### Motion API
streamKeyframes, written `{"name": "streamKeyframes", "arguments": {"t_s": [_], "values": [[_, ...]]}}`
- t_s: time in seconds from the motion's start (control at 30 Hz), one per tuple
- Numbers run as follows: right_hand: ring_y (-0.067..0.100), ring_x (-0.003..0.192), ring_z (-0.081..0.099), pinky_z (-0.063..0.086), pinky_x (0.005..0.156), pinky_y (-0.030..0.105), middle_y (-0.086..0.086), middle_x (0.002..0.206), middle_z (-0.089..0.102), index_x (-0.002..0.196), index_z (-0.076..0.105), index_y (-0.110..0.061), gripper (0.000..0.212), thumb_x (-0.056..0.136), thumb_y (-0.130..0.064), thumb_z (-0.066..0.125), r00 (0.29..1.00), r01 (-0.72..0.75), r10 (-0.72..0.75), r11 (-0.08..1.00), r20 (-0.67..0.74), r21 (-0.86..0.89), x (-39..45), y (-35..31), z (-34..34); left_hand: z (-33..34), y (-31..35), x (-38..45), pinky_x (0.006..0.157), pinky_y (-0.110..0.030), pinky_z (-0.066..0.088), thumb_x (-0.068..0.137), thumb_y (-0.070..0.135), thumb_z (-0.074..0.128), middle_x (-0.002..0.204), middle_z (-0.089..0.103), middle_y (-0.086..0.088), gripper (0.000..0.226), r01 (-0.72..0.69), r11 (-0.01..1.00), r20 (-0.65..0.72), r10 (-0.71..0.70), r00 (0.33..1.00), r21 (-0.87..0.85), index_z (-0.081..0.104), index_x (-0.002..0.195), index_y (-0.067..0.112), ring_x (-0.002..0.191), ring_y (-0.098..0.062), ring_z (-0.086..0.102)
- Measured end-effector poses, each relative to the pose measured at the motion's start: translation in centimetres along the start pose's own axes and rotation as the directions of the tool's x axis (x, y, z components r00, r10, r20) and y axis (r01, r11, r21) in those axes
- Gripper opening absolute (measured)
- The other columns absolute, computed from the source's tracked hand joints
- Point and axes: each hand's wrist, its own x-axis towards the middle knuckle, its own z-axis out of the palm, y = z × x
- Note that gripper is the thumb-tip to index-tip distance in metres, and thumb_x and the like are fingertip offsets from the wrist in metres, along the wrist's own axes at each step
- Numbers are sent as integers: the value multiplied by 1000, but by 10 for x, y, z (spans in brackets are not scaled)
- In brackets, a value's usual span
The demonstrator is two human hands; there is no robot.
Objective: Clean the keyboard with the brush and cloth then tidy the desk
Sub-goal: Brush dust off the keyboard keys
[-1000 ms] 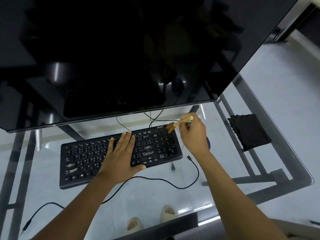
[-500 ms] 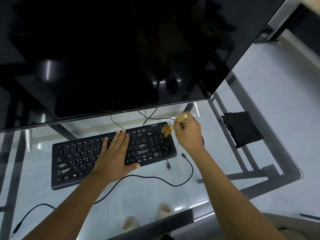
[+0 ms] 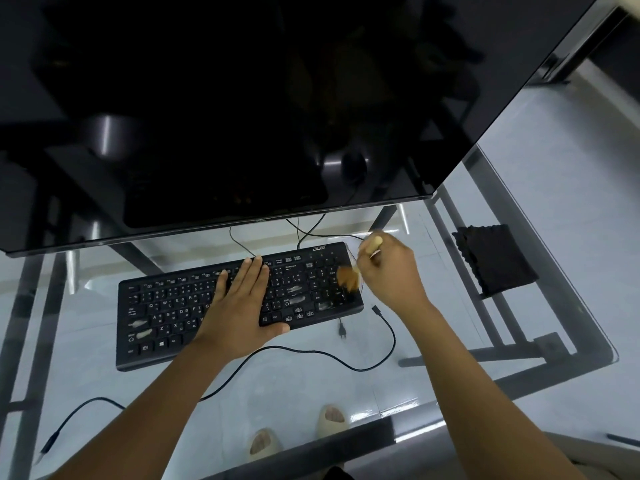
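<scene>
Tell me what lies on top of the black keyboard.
On the black keyboard lies the flat left hand; brown brush bristles, held by the right hand, touch its right end. Keys underneath are hidden.

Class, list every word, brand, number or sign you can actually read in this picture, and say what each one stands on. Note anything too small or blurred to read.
"acer": brand on the top right edge of the keyboard, seen upside down.
"Q", "W", "E", "A", "S", "Z", "X", "C": letter keys on its left half.
"Ctrl": key on the bottom row, right of the left hand.
Other key legends: too small or blurred.
Monitor: small mark on the lower bezel, unreadable.
Brush, cloth: no text.
</scene>
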Motion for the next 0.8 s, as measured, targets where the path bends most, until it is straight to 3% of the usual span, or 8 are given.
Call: {"name": "streamKeyframes", "arguments": {"t_s": [0.07, 0.13, 0.2, 0.33, 0.47, 0.6, 0.73, 0.8], "values": [[12, 60, 59, 49, 56, 28, 2, 81, 64, 88, 61, -14, 3, 88, -12, 59, 993, -8, 17, 997, -119, 78, 0, 2, -3, 0, 1, 0, 118, -46, -11, 68, 85, 20, 155, -26, 2, 113, -4, 1000, 0, 4, 1000, 2, -9, 151, 16, 142, -13, -27], [13, 57, 61, 51, 54, 31, 0, 72, 65, 87, 61, -15, 3, 87, -13, 58, 999, -49, 51, 990, -13, 135, 3, 3, -5, 0, 0, 0, 118, -46, -11, 68, 86, 20, 153, -28, 2, 112, -5, 1000, -2, 5, 1000, 4, -9, 151, 16, 142, -13, -27], [10, 56, 62, 53, 55, 31, -4, 70, 64, 85, 60, -14, 2, 86, -13, 58, 997, -10, 8, 1000, 80, 23, 2, 2, -3, 0, -2, -1, 118, -46, -11, 68, 86, 19, 154, -26, 3, 113, -6, 1000, -5, 6, 1000, 0, -8, 152, 16, 142, -13, -27], [13, 68, 64, 55, 63, 28, 5, 89, 65, 89, 60, -13, 5, 91, -10, 56, 984, 34, -13, 993, -176, 117, 3, 2, -2, -1, 1, -1, 118, -46, -11, 70, 85, 23, 154, -28, 2, 112, -11, 1000, 3, 11, 1000, -12, -10, 151, 16, 142, -13, -28], [16, 69, 71, 59, 67, 25, 9, 81, 71, 92, 61, -9, 2, 94, -10, 59, 985, -146, 98, 914, 141, 378, 5, -14, 2, -2, 0, -2, 117, -45, -13, 71, 84, 27, 153, -27, 3, 112, -10, 1000, -3, 10, 1000, -25, -8, 152, 15, 142, -13, -27], [13, 74, 69, 52, 65, 10, 5, 86, 69, 94, 58, -13, 5, 95, -8, 57, 986, -88, 133, 928, -101, 362, 6, -27, 14, -2, -1, -2, 117, -45, -12, 70, 86, 21, 155, -26, 2, 112, -20, 1000, -9, 20, 1000, -7, -10, 151, 15, 142, -13, -28], [18, 75, 71, 60, 74, 30, 10, 86, 69, 93, 58, -13, 7, 96, -7, 55, 987, -98, 32, 902, 160, 421, 5, -40, 25, -2, -1, -2, 118, -45, -11, 70, 85, 20, 157, -21, 0, 112, -31, 999, -12, 31, 999, -15, -9, 151, 14, 143, -14, -25], [17, 76, 68, 59, 74, 27, 9, 91, 68, 89, 57, -17, 13, 94, -5, 54, 998, -6, -13, 941, 54, 337, 5, -42, 33, -2, -2, -2, 118, -46, -10, 70, 85, 20, 157, -21, 0, 112, -34, 999, -14, 34, 999, -9, -8, 151, 13, 143, -14, -25]]}}
